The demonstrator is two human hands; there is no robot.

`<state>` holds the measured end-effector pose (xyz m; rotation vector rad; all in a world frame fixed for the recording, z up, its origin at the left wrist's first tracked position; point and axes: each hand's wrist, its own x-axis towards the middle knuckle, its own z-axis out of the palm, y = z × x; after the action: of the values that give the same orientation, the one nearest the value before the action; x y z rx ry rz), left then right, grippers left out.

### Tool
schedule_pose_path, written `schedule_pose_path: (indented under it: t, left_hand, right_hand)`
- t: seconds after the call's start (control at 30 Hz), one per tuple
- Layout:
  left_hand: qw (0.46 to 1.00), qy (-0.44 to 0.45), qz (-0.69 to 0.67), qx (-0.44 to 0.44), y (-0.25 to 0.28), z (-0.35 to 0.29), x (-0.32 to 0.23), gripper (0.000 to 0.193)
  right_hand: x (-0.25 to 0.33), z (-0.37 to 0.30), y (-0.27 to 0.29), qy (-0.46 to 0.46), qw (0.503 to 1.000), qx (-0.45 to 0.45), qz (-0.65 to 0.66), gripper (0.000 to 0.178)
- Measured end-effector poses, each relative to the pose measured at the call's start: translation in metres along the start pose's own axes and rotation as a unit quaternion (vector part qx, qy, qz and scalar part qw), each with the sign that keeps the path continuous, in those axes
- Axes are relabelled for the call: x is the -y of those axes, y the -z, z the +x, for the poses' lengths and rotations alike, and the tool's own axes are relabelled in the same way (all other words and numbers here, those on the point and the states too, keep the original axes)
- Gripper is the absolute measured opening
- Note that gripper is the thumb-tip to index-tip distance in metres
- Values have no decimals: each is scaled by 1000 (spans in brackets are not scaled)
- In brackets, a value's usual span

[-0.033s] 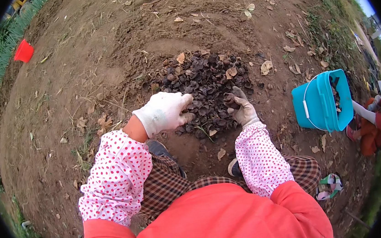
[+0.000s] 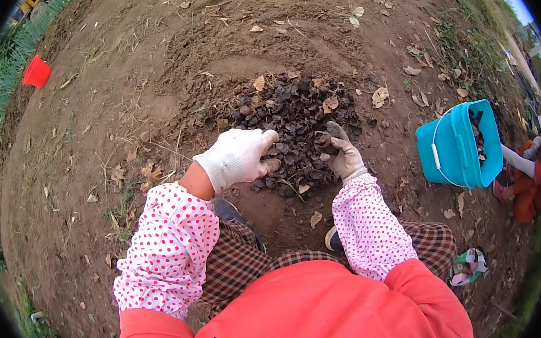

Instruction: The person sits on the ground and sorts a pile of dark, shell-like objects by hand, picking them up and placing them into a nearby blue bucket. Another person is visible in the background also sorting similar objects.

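Observation:
A low pile of dark, curled husks or shells (image 2: 291, 111) lies on the soil before me. Over its left edge is my left hand (image 2: 235, 158) in a white knit glove, thumb and forefinger apart, with no object visible between them. At the pile's right side, my right hand (image 2: 345, 156), in a soiled glove with darkened fingertips, pinches a dark brown rounded husk (image 2: 324, 143) between thumb and fingers. Whether a nut sits inside it cannot be made out. Several dry tan leaves (image 2: 330, 104) rest on the pile.
A turquoise bucket (image 2: 442, 156) with a white-gripped handle stands to the right, dark pieces inside. Beyond it, another person's legs (image 2: 526, 187) show. A red bucket (image 2: 36, 72) is at far left. A patterned cloth-like item (image 2: 469, 266) lies at lower right. My shoes flank the pile's near side.
The whole view has shifted very slightly. My left hand sits a touch further right; my right hand keeps nearly the same place with the husk.

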<state>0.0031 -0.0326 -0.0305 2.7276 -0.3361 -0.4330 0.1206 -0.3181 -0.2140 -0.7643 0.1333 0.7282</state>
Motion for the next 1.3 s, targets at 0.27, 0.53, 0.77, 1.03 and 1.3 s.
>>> schedule_pose_path:
  t: [0.27, 0.53, 0.77, 1.03, 1.3]
  left_hand:
    - [968, -117, -141, -170, -15, 7, -13, 63]
    - [972, -45, -106, -203, -10, 3, -5, 49]
    - [994, 19, -43, -97, -7, 1, -14, 72]
    - [992, 34, -94, -72, -3, -2, -16, 70]
    - [925, -17, -378, -28, -1, -4, 0, 55]
  right_hand:
    - [-29, -37, -132, 7, 989, 148, 32, 45]
    - [-33, -55, -136, -22, 991, 131, -6, 49]
    - [-36, -60, -163, 77, 969, 19, -233, 42]
    - [-32, -62, -162, 96, 961, 50, -256, 44]
    - [-17, -66, -157, 47, 978, 113, -170, 46]
